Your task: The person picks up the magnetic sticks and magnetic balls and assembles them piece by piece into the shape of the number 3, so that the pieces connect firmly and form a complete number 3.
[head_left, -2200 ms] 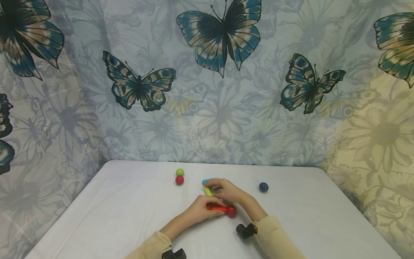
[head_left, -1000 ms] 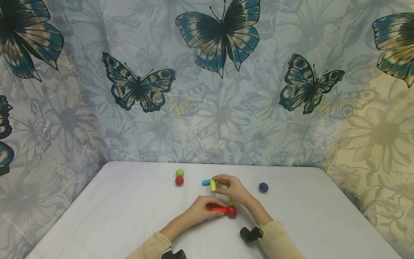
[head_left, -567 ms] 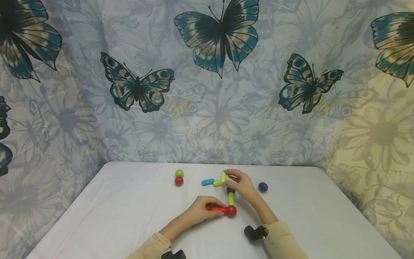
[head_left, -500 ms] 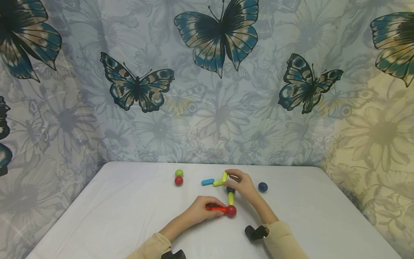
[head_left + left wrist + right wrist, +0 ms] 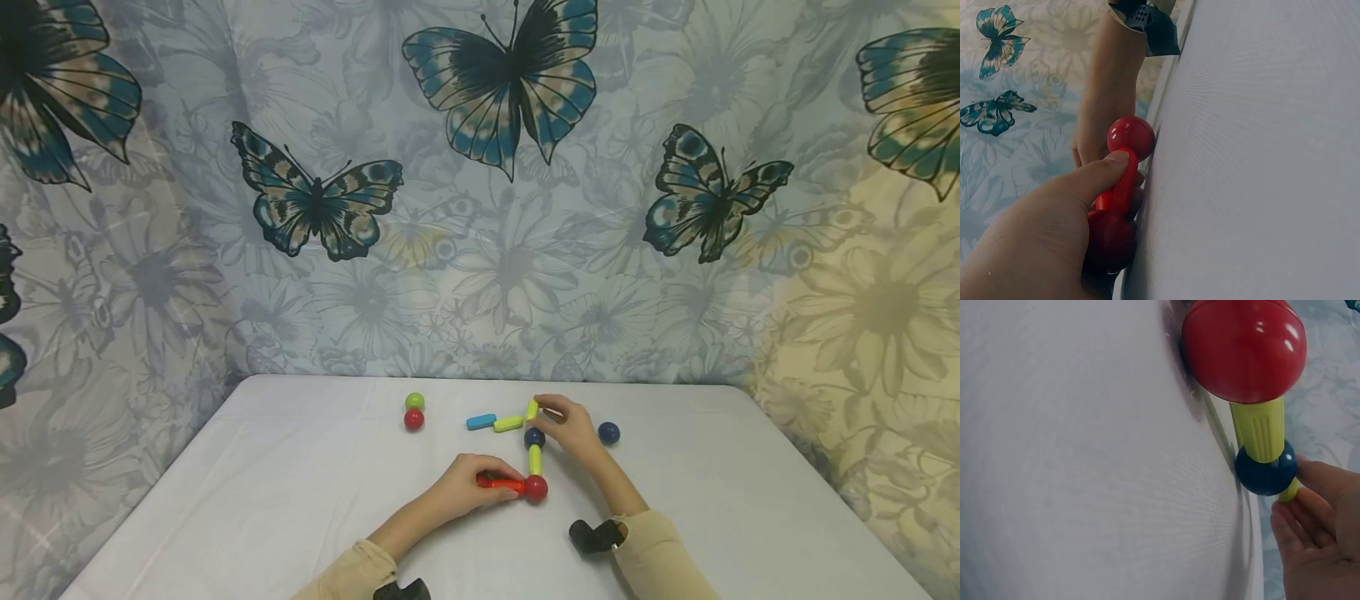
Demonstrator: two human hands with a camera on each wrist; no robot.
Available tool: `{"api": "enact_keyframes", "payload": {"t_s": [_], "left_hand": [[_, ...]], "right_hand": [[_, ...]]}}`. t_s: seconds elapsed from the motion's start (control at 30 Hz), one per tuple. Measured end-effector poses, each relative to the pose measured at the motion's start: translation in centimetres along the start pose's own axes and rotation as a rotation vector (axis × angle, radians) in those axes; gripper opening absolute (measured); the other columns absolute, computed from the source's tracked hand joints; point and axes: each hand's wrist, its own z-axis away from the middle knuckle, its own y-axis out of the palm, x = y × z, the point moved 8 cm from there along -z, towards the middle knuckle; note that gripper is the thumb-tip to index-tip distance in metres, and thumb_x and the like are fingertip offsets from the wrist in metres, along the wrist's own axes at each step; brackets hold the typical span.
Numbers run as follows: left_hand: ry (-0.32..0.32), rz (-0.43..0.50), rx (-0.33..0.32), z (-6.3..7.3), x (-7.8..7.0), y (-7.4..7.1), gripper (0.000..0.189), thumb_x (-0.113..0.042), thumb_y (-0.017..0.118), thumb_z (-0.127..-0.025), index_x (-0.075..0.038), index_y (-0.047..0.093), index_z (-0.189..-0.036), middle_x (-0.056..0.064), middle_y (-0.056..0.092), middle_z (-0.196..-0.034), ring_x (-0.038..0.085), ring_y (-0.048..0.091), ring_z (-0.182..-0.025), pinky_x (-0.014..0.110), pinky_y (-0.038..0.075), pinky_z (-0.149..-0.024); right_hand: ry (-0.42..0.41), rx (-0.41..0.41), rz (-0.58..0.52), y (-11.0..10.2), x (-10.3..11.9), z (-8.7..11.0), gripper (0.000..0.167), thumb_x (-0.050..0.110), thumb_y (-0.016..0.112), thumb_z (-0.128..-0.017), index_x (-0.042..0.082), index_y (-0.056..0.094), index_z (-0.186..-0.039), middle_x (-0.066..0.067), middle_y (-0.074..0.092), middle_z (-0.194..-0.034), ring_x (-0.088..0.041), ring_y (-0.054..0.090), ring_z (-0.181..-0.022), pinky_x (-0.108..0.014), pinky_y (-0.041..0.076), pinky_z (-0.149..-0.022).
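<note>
My left hand (image 5: 468, 483) grips a red rod (image 5: 1125, 187) between thumb and fingers. A red ball (image 5: 536, 488) sits on one end of that rod, and another red ball (image 5: 1110, 240) is at its other end. From the first ball a yellow-green rod (image 5: 535, 460) runs away to a dark blue ball (image 5: 534, 437). My right hand (image 5: 570, 429) pinches a second yellow-green rod (image 5: 532, 409) at the far side of the blue ball. In the right wrist view this pinched rod (image 5: 1289, 490) is mostly hidden behind the ball, so I cannot tell whether they touch.
On the white table (image 5: 300, 492) a loose yellow-green rod (image 5: 508, 424) lies end to end with a blue rod (image 5: 481, 422). Left of them are a green ball (image 5: 415, 402) and a red ball (image 5: 414, 419). Another dark blue ball (image 5: 609, 432) lies right of my right hand.
My right hand has moved right from beside the blue rod, carrying the yellow-green rod to the far side of the blue ball. The left hand has stayed still.
</note>
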Motion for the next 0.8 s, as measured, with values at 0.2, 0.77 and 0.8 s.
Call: {"api": "enact_keyframes", "payload": {"t_s": [0.2, 0.77, 0.8], "left_hand": [[-0.006, -0.003, 0.002, 0.0, 0.0, 0.0, 0.021, -0.028, 0.075, -0.086, -0.026, 0.075, -0.107, -0.008, 0.075, -0.102, -0.001, 0.058, -0.087, 0.017, 0.048, -0.081], [0.000, 0.003, 0.004, -0.1, 0.2, 0.0, 0.021, -0.028, 0.075, -0.086, -0.025, 0.075, -0.107, -0.008, 0.075, -0.102, 0.000, 0.059, -0.088, 0.017, 0.048, -0.081], [-0.001, 0.003, 0.004, -0.1, 0.2, 0.0, 0.021, -0.028, 0.075, -0.086, -0.025, 0.075, -0.107, -0.008, 0.075, -0.102, 0.000, 0.059, -0.088, 0.017, 0.048, -0.081]], "right_hand": [[-0.013, -0.007, -0.015, -0.2, -0.3, 0.2, 0.047, 0.009, 0.075, -0.084, -0.008, 0.059, -0.125, -0.027, 0.060, -0.130, -0.041, 0.055, -0.125, -0.037, 0.049, -0.100], [0.196, 0.071, -0.096, 0.1, -2.2, 0.0, 0.044, 0.008, 0.067, -0.090, 0.005, 0.058, -0.133, -0.019, 0.053, -0.143, -0.034, 0.056, -0.127, -0.045, 0.047, -0.104], [0.195, 0.073, -0.099, 0.1, -2.2, 0.0, 0.044, 0.007, 0.066, -0.090, 0.005, 0.058, -0.133, -0.019, 0.052, -0.143, -0.035, 0.056, -0.128, -0.046, 0.047, -0.104]]}}
